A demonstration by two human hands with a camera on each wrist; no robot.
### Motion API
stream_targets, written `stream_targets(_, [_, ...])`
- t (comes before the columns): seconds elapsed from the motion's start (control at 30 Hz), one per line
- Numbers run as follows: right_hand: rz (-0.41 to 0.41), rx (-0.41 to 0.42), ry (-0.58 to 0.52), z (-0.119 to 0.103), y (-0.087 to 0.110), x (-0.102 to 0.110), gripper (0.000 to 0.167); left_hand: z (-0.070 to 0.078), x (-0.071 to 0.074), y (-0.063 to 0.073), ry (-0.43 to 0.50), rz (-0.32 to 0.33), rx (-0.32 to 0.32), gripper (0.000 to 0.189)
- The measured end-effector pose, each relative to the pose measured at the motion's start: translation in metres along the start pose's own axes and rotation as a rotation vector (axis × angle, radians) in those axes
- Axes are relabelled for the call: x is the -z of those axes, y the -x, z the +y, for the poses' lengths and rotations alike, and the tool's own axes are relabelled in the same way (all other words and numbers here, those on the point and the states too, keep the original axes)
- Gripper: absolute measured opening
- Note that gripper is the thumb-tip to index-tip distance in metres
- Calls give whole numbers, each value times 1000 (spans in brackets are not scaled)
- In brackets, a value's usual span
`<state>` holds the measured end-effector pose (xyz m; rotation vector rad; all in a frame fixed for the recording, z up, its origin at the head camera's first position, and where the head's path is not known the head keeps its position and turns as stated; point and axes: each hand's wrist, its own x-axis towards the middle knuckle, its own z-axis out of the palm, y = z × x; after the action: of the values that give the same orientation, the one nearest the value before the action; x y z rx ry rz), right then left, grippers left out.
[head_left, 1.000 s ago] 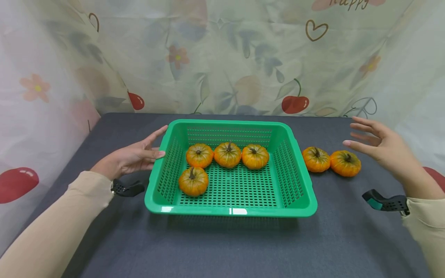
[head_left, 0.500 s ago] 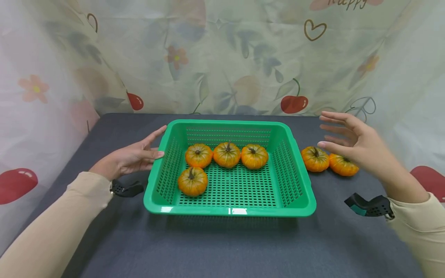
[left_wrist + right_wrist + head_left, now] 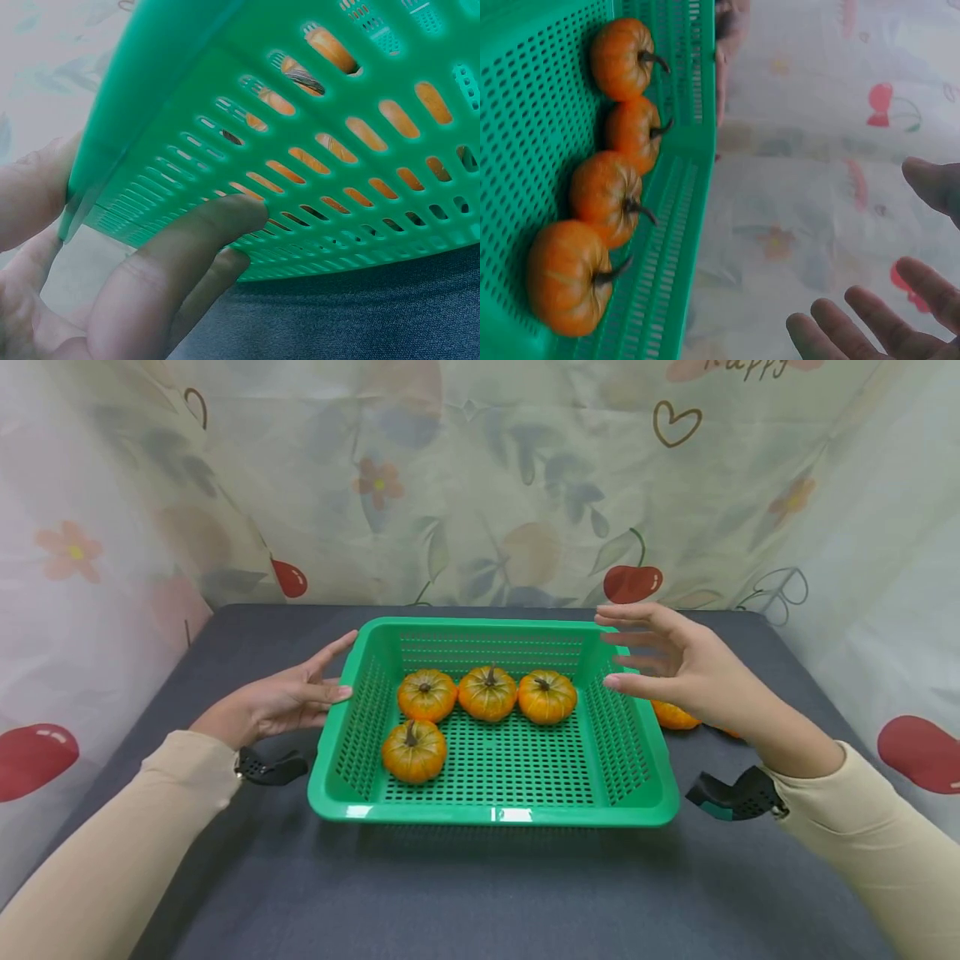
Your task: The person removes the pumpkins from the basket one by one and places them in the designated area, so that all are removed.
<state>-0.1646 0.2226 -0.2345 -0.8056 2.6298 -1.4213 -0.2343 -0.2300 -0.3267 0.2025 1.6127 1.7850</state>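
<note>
A green perforated plastic basket [image 3: 495, 815] stands on the dark tabletop in the head view. Inside lie small orange pumpkins: three in a row, the middle pumpkin [image 3: 487, 694] among them, and a front-left pumpkin [image 3: 414, 752]. My left hand [image 3: 277, 700] touches the basket's left side, thumb at the rim; in the left wrist view its fingers [image 3: 176, 259] rest against the slotted wall. Holding nothing, my right hand [image 3: 693, 668] hovers over the right rim, fingers spread. Behind it, partly hidden, are a pumpkin [image 3: 674, 716] and a sliver of another pumpkin [image 3: 730, 732].
The dark cloth-covered table [image 3: 450, 893] extends in front of the basket. A patterned curtain [image 3: 465, 485] hangs at the back and both sides. Each wrist wears a black strap, such as the right strap [image 3: 738, 795].
My right hand has moved left, from beyond the two outside pumpkins to above the basket's right rim, covering more of those pumpkins. The left hand and basket stay put.
</note>
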Motion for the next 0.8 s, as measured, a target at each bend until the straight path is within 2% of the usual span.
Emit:
stream_targets(0.17, [-100, 12, -54, -6, -18, -18, 58, 0, 0, 0, 3, -2, 0, 95])
stream_targets(0.37, [-217, -13, -86, -12, -35, -41, 58, 0, 0, -1, 10, -4, 6, 94])
stream_targets(0.67, [-333, -16, -8, -13, -63, -73, 55, 0, 0, -1, 11, -2, 10, 95])
stream_targets(0.8, [-385, -26, -9, -8, -75, -82, 53, 0, 0, -1, 10, -4, 10, 95])
